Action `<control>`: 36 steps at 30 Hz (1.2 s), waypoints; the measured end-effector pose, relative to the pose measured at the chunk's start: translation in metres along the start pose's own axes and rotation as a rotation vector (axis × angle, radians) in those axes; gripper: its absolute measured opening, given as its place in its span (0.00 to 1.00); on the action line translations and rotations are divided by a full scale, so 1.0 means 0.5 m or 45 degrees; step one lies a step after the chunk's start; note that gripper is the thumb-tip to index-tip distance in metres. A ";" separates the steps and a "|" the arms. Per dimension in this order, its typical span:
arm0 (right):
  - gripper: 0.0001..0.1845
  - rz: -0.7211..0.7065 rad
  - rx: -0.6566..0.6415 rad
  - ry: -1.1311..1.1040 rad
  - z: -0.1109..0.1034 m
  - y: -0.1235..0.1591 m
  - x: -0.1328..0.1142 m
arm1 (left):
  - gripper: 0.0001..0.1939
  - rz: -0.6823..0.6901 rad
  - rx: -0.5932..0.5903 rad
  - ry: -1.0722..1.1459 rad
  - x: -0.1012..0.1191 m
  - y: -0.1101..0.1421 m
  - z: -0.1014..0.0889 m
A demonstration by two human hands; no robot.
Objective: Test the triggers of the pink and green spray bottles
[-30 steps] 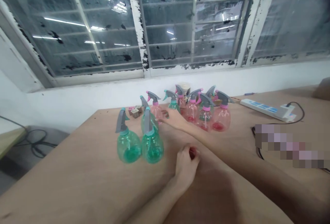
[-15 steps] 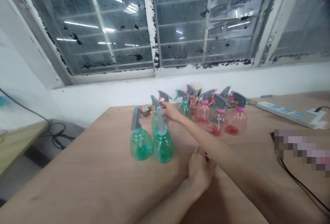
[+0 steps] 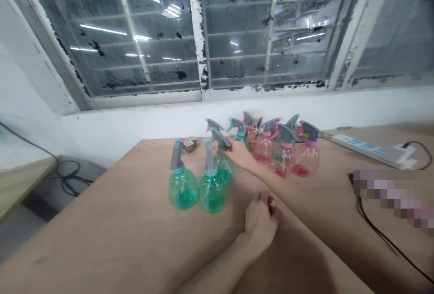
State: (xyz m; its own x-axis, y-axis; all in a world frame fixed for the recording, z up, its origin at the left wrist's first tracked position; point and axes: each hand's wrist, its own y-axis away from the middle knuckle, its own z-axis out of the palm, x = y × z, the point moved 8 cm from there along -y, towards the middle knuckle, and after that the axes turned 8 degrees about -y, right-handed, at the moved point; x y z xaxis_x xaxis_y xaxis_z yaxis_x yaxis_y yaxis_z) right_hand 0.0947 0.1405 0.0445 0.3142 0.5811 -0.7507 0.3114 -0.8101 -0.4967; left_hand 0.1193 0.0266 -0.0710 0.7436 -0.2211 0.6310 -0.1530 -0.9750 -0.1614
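Observation:
My right hand (image 3: pixel 239 153) reaches across the table and is closed round the neck and grey trigger head of a green spray bottle (image 3: pixel 224 170). Its fingers are partly hidden. Two more green spray bottles with grey heads, a left one (image 3: pixel 183 192) and a right one (image 3: pixel 212 194), stand upright in front of it. Behind the held bottle shows the grey-and-pink head of another spray bottle (image 3: pixel 214 124). Nearer to me, my left hand (image 3: pixel 260 219) rests closed by the tabletop, below my right forearm. Something small and red shows at its fingers, too hidden to name.
Several pink and green spray bottles (image 3: pixel 307 161) stand at the back right, with a patterned cup (image 3: pixel 257 118) behind them. Small blocks (image 3: pixel 190 144) lie near the back edge. A white power strip (image 3: pixel 368 149) and a black cable (image 3: pixel 379 235) lie on the right.
My right hand has moved slightly right with the green spray bottle, whose head has turned and now points left. My left hand stays in nearly the same place. The view has shifted slightly.

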 end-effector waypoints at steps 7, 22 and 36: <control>0.18 0.047 0.064 -0.040 -0.112 0.102 0.026 | 0.06 0.061 0.023 -0.023 0.002 -0.007 0.002; 0.13 0.257 0.332 -0.009 -0.254 0.253 0.067 | 0.09 0.112 -0.072 0.256 0.031 0.002 -0.006; 0.18 0.347 -0.023 -0.582 -0.228 0.214 0.063 | 0.12 0.062 -0.129 0.293 0.007 -0.005 0.010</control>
State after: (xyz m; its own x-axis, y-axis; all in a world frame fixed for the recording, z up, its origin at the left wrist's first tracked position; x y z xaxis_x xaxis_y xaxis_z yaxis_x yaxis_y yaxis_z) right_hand 0.2405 0.0809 0.0173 -0.0358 0.2534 -0.9667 0.2896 -0.9232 -0.2528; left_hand 0.1257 0.0284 -0.0721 0.5682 -0.2558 0.7821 -0.2576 -0.9580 -0.1262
